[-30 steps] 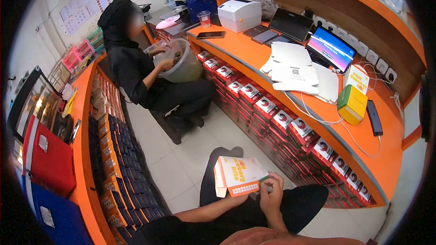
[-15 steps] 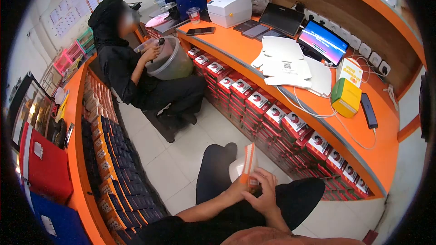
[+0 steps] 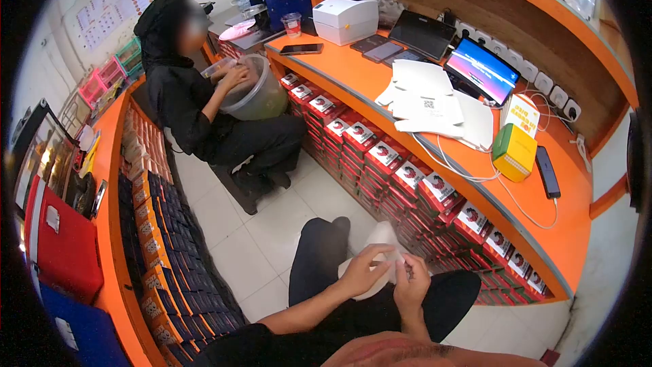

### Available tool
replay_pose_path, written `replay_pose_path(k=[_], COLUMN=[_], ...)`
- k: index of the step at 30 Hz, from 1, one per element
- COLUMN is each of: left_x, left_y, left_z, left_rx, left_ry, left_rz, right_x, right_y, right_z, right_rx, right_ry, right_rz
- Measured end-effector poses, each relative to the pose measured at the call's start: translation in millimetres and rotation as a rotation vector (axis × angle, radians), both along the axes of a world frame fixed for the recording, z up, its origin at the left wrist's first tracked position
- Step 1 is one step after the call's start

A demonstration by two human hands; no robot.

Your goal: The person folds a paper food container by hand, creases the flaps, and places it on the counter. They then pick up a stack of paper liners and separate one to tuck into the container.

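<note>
In my lap lies a white, thin-looking piece (image 3: 382,234) with a rounded outline; whether it is card or film I cannot make out. My left hand (image 3: 365,272) is closed at its left side, thumb and fingers pinching near its middle. Close beside it, my right hand (image 3: 411,284) is also closed, its fingertips pinched on a pale, partly see-through bit of the same piece. My fingers hide where the two hands meet. White die-cut sheets (image 3: 435,102), one with a QR code, lie stacked on the orange counter.
Red boxes (image 3: 384,155) fill the shelf under the counter (image 3: 543,197). Dark and orange boxes (image 3: 170,251) line the left. A co-worker (image 3: 190,102) sits ahead with hands at a clear tub (image 3: 261,92). A yellow-green box (image 3: 514,153) and a phone (image 3: 547,171) rest at right.
The orange-and-white packet side in my hands no longer shows; white faces me now. My fingers have come together in a pinch. The co-worker's dark-tipped tool is out of sight.
</note>
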State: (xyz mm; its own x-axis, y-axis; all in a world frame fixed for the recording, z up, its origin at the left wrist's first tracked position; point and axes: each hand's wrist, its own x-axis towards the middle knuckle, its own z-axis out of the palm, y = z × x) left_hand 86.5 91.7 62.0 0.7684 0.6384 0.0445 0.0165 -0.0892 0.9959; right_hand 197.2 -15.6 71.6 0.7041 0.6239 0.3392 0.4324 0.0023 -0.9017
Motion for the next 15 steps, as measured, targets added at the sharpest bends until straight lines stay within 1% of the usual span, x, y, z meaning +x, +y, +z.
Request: replay_pose_path(k=[3, 5, 7, 10, 11, 14, 15], left_x=[2.1, 3.3, 4.8, 2.7, 4.1, 6.9, 7.2], left_y=[7.8, 12.7, 15.5, 13.7, 16.1, 19.8, 22.1], left_z=[-3.5, -20.0, -33.7, -0.1, 3.5, 9.2, 10.5], left_rx=[-0.012, -0.15, -0.289, -0.557, -0.544, -0.483, -0.468], left_ry=[-0.02, -0.068, -0.115, -0.231, -0.218, -0.179, -0.189], left_rz=[0.03, 0.018, 0.005, 0.066, 0.068, 0.075, 0.049], right_x=[-1.5, -3.3, -1.1, 5.5, 6.9, 2.3, 2.1], right_y=[0.7, 0.9, 0.3, 1.3, 1.9, 3.6, 3.0], right_z=[-1.8, 6.1, 8.7, 12.8, 13.9, 16.8, 11.2], right_rx=[0.013, 0.001, -0.015, 0.0, 0.009, 0.023, 0.044], right_ry=[-0.1, -0.19, -0.196, -0.246, -0.267, -0.163, -0.067], right_rz=[0.077, 0.121, 0.133, 0.137, 0.136, 0.053, 0.037])
